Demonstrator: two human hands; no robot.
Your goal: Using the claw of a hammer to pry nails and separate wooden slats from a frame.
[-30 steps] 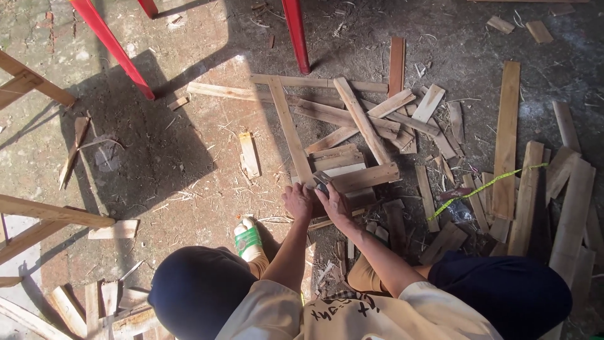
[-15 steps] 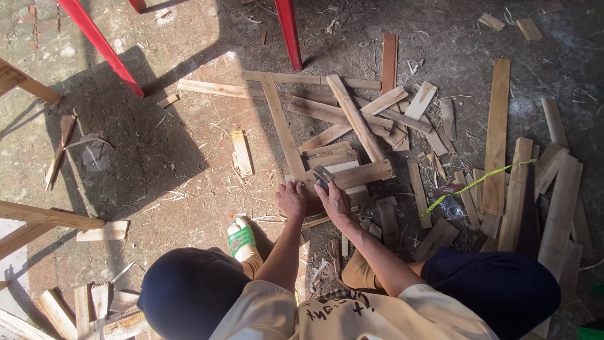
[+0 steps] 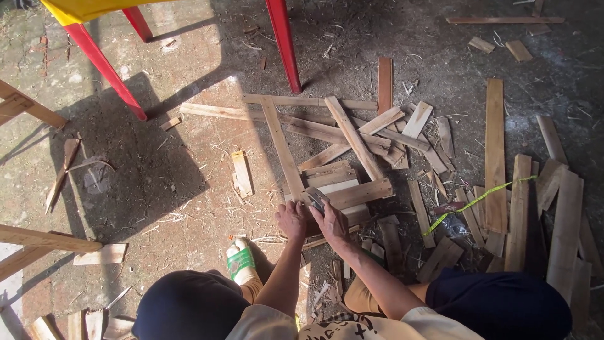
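My left hand [image 3: 290, 219] and my right hand [image 3: 329, 221] meet low over a heap of short wooden slats [image 3: 343, 182] on the ground. The right hand's fingers hold a small dark grey tool [image 3: 316, 198] against the pale flat pieces. Closed like a fist, the left hand grips the near end of a long thin slat [image 3: 281, 145] that runs away from me. This slat crosses other thin strips [image 3: 308, 101] and forms a rough frame. What the tool is cannot be made out.
Red chair legs [image 3: 286, 44] stand beyond the frame. Longer planks [image 3: 495, 151] and offcuts lie to the right, with a yellow-green measuring tape [image 3: 478, 201] across them. My foot in a green-strapped sandal [image 3: 240, 261] is near the left hand. Wooden bars [image 3: 31, 107] jut in at left.
Both hands stay together at the same spot on the slats. The view has tipped a little, and a yellow seat edge now shows at the top left.
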